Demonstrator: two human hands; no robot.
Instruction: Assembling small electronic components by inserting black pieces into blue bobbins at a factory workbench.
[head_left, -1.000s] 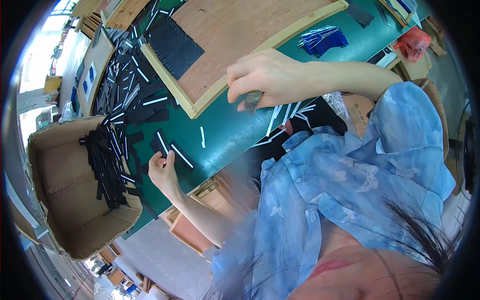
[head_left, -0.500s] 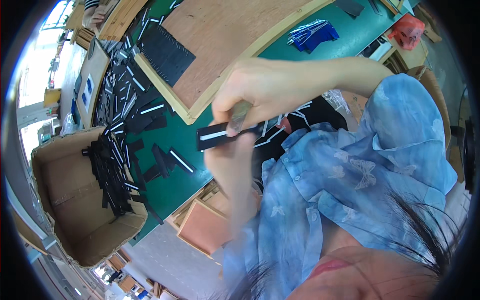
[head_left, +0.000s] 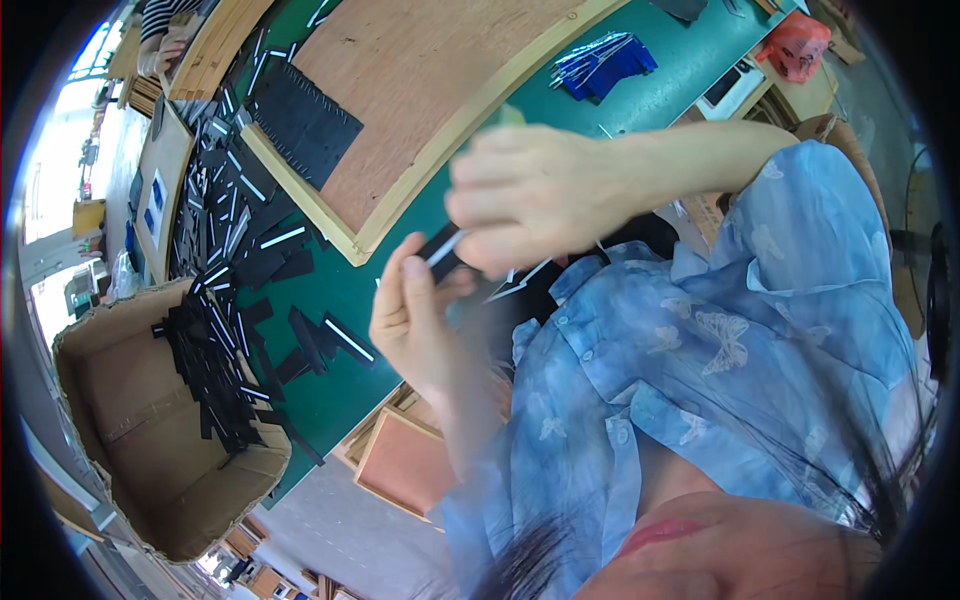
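Between my hands is a short black strip [head_left: 441, 252] with a white stripe along it. My left hand [head_left: 415, 325] pinches its near end, thumb on top. My right hand [head_left: 535, 195] is closed over the strip's other end and hides it. From the top of that fist juts the greenish end of a narrow flat tool [head_left: 512, 116], blurred, its kind unclear. White strips [head_left: 525, 278] show beneath the right hand, over something dark at my lap.
A cardboard box [head_left: 150, 400] with black strips stands left of the green table [head_left: 345, 400]. More black strips [head_left: 230, 220] are heaped on the table. A wood-framed board [head_left: 420, 90] lies beyond my hands, near a blue bundle [head_left: 610, 68]. Another person's hand [head_left: 172, 50] shows far left.
My right hand has turned and moved over the strip, covering much of it and the tool. My left hand has shifted left, its fingers now showing clearly. The whole view has shifted slightly.
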